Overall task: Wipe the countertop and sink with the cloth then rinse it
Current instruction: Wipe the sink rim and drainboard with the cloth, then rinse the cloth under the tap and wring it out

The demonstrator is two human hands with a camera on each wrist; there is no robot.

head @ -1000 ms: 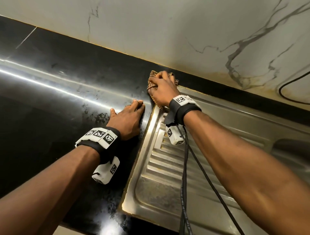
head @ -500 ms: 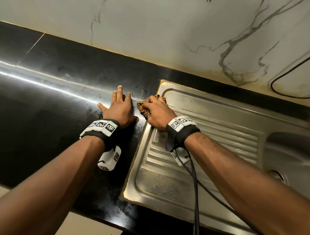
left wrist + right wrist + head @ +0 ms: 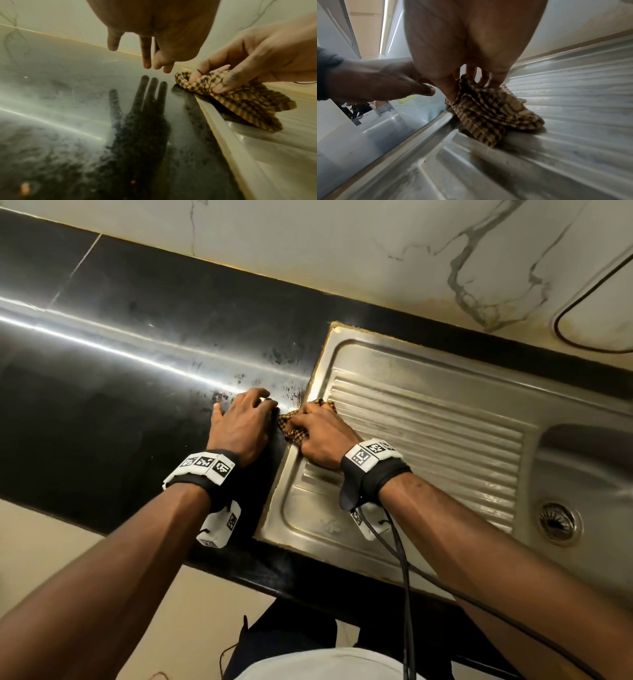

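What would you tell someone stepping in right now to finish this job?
Right hand grips the cloth, which lies across the sink drainboard's left edge beside the countertop.
Left hand rests open on the countertop, holding nothing.
Done: cannot tell how much is wiped; dark specks show on the countertop near the sink.
Left: finish the countertop, wipe the sink, then rinse the cloth.

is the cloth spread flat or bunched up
Bunched up: the cloth sits in crumpled folds under the right hand's curled fingers, at the sink's left rim.
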